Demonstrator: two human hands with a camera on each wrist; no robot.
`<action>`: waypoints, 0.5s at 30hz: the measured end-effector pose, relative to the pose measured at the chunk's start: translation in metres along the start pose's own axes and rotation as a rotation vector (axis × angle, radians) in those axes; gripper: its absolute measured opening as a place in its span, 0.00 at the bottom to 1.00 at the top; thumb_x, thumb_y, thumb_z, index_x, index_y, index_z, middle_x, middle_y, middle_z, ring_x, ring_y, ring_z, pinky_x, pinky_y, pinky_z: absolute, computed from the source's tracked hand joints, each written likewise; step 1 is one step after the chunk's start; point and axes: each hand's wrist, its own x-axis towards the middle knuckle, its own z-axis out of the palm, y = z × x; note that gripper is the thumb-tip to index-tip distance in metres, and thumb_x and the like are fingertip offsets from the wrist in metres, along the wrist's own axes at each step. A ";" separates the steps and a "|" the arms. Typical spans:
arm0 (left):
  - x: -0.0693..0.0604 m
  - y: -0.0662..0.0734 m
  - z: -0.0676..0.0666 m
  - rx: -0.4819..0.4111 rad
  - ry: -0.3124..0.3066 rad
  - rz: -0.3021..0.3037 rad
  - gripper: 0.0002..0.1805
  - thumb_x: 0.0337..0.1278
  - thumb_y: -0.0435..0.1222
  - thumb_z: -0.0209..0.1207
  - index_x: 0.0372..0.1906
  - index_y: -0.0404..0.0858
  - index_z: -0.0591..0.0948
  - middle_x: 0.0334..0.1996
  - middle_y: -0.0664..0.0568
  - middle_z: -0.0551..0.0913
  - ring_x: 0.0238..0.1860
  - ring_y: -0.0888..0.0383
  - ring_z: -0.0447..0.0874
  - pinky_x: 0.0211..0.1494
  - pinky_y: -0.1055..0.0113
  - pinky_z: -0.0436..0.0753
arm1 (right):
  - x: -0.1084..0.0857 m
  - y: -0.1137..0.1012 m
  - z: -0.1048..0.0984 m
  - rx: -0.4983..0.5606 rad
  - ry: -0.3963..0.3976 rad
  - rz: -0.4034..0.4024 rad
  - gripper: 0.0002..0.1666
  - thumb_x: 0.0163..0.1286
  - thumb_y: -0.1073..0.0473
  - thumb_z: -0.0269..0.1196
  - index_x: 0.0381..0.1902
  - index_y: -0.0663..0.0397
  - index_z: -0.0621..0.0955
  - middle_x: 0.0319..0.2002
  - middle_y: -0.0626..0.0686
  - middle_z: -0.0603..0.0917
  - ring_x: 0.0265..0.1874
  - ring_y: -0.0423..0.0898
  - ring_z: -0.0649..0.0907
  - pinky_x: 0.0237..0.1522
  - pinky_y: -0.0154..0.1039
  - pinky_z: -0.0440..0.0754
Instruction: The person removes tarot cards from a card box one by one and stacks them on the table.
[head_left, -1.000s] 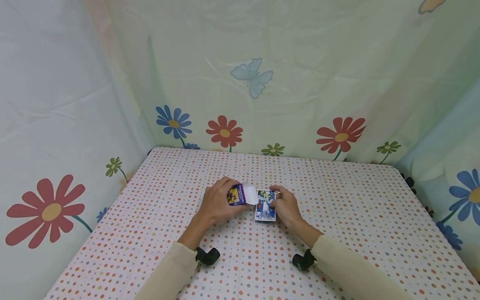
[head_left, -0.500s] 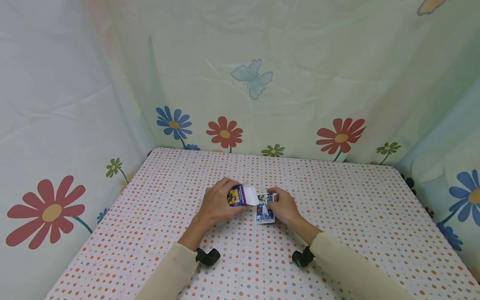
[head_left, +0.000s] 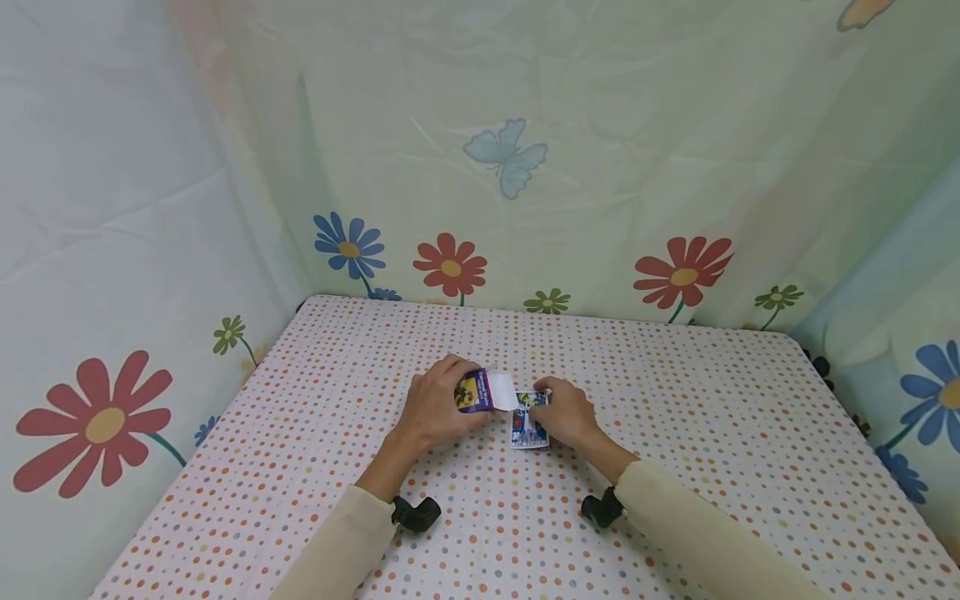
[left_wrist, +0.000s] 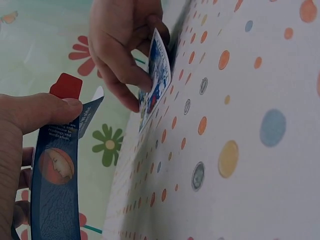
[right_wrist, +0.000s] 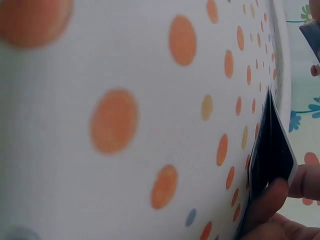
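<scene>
My left hand point(head_left: 431, 408) grips a small tarot card box point(head_left: 471, 392), purple and yellow on its face, with its white flap point(head_left: 504, 392) open toward the right. In the left wrist view the box point(left_wrist: 57, 170) shows a dark blue side, and the thumb lies near its top. Just right of the flap, my right hand point(head_left: 572, 417) holds a tarot card point(head_left: 528, 429) picturing a tower, thumb over its face. Seen from the right wrist, the card point(right_wrist: 274, 145) is dark underneath, with a layered edge low over the cloth; how many cards are there I cannot tell.
A white cloth with coloured dots point(head_left: 637, 483) covers the table. Behind it hangs a curtain point(head_left: 585, 208) printed with flowers and a butterfly. Black wrist cameras point(head_left: 416, 514) sit at both sleeves.
My right hand has shifted slightly toward me and left with the card, and its thumb covers more of the picture. The left hand and the box have stayed nearly still.
</scene>
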 end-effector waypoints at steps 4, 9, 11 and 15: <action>0.000 0.001 0.000 0.007 0.006 0.004 0.38 0.38 0.54 0.79 0.59 0.46 0.81 0.51 0.54 0.81 0.46 0.55 0.80 0.48 0.51 0.77 | -0.001 -0.001 -0.001 -0.046 -0.001 -0.023 0.28 0.58 0.59 0.70 0.58 0.57 0.81 0.41 0.57 0.83 0.33 0.50 0.79 0.35 0.43 0.70; 0.000 0.002 -0.001 0.010 0.004 0.001 0.39 0.38 0.54 0.79 0.59 0.46 0.81 0.52 0.53 0.81 0.46 0.55 0.80 0.48 0.51 0.77 | 0.001 0.000 -0.001 -0.087 -0.009 -0.036 0.30 0.57 0.58 0.71 0.59 0.57 0.81 0.37 0.55 0.81 0.34 0.50 0.77 0.39 0.47 0.70; 0.000 0.002 -0.001 0.015 0.000 0.001 0.39 0.38 0.55 0.79 0.59 0.46 0.81 0.52 0.53 0.81 0.46 0.55 0.80 0.48 0.51 0.77 | 0.001 0.001 -0.001 -0.089 -0.011 -0.037 0.30 0.57 0.58 0.71 0.59 0.57 0.81 0.34 0.54 0.80 0.33 0.50 0.76 0.37 0.46 0.69; 0.000 0.002 -0.001 0.022 -0.006 0.002 0.39 0.39 0.54 0.78 0.60 0.46 0.81 0.52 0.53 0.81 0.46 0.55 0.80 0.48 0.51 0.77 | 0.001 0.002 -0.001 -0.087 -0.011 -0.049 0.29 0.58 0.57 0.72 0.58 0.57 0.81 0.33 0.54 0.79 0.31 0.49 0.75 0.34 0.44 0.67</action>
